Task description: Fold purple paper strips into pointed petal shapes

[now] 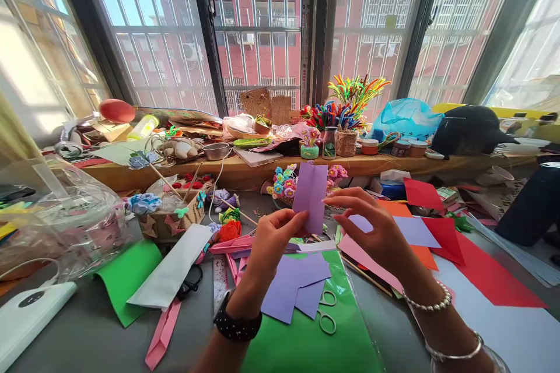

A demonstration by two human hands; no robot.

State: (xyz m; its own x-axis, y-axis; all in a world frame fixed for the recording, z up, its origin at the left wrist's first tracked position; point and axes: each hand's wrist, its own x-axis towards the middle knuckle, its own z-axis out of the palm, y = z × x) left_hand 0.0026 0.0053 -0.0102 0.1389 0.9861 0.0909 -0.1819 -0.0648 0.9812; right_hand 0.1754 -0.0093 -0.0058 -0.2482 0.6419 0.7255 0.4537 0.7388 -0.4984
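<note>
I pinch the paper with my left hand and right hand, aligning edges squarely before creasing

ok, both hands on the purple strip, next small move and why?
Probably press the fold flat. The left hand pinches the lower edge of the purple paper strip, held upright with a centre crease showing; the right hand touches its right edge, so its fingers could run along it.

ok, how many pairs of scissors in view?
1. The scissors lie on the green sheet, just right of the loose purple paper pieces, below both hands. More may be buried in the clutter on the table.
</note>
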